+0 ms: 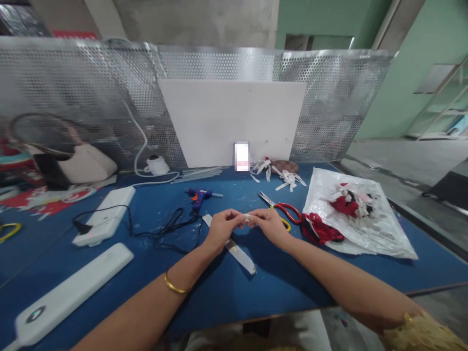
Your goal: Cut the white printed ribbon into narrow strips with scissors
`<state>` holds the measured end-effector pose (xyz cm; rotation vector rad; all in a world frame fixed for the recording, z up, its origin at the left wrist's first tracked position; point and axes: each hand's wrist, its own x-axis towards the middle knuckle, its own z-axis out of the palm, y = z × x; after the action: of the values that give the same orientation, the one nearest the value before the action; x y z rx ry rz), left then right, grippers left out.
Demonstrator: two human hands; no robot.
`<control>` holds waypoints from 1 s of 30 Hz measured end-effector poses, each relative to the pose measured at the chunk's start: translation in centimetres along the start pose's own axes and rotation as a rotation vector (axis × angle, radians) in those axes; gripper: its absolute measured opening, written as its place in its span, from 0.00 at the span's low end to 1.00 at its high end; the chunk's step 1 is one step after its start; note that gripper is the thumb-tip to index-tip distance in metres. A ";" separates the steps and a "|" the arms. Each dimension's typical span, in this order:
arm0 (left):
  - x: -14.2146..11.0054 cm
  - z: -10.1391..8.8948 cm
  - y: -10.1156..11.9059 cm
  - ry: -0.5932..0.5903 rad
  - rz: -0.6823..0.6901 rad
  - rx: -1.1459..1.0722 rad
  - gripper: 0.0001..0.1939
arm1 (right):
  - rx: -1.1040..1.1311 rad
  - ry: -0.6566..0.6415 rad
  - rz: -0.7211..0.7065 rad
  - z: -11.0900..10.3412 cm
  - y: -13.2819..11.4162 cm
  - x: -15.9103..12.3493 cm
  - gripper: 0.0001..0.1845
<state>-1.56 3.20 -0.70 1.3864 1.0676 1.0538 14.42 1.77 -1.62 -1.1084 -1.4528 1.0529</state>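
Past the near end of a pale strip (240,256) on the table (292,287), the left hand (221,228) and right hand (273,227) pinched a small whitish piece (247,219) in a shared fingertip grip, seemingly for control, with scissors (290,212) and glue gun (199,196) handily beyond.

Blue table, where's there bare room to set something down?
On the blue table, there's bare room between the white strip and right forearm, and a smaller patch between the glue gun and scissors. It's crowded at right, where red cloth and a white packet lie, and back left around the handbag.
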 end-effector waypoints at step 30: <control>-1.7 0.1 -0.2 -0.101 0.353 0.504 0.18 | -0.069 0.035 -0.048 -0.3 -1.0 -1.7 0.09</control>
<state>-1.82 1.51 -0.96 2.0708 1.0800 0.9831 14.72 -0.10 -0.93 -1.1306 -1.4902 0.9515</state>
